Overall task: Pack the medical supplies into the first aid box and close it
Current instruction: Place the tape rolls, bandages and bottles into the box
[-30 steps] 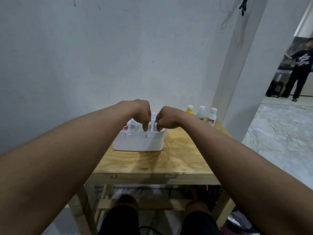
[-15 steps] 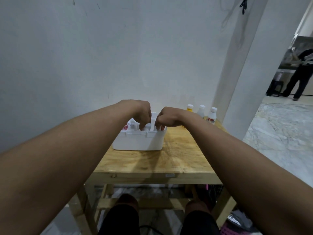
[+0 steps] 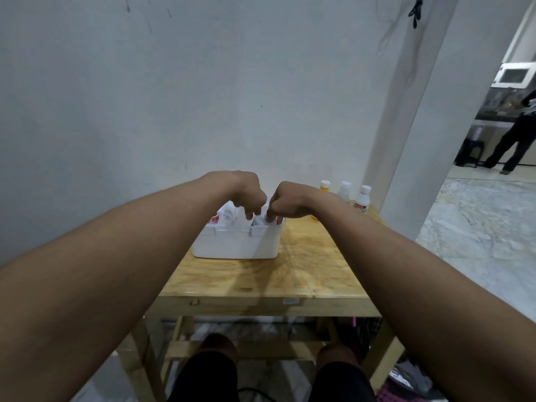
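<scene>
This looks like a plain room in a home or small back-room workspace rather than a clinic or lab. A bare, scuffed white wall (image 3: 203, 82) fills the upper left and middle of the frame, with a small unfinished wooden table (image 3: 261, 282) pushed against it at the centre. A white pillar (image 3: 412, 111) rises at the upper right, a black cord (image 3: 415, 10) hanging near its top. The lower right shows a marble-patterned floor (image 3: 478, 227) leading through an opening to another room, where a person in dark clothes (image 3: 513, 134) stands at a counter (image 3: 493, 117) at the far right edge.
</scene>
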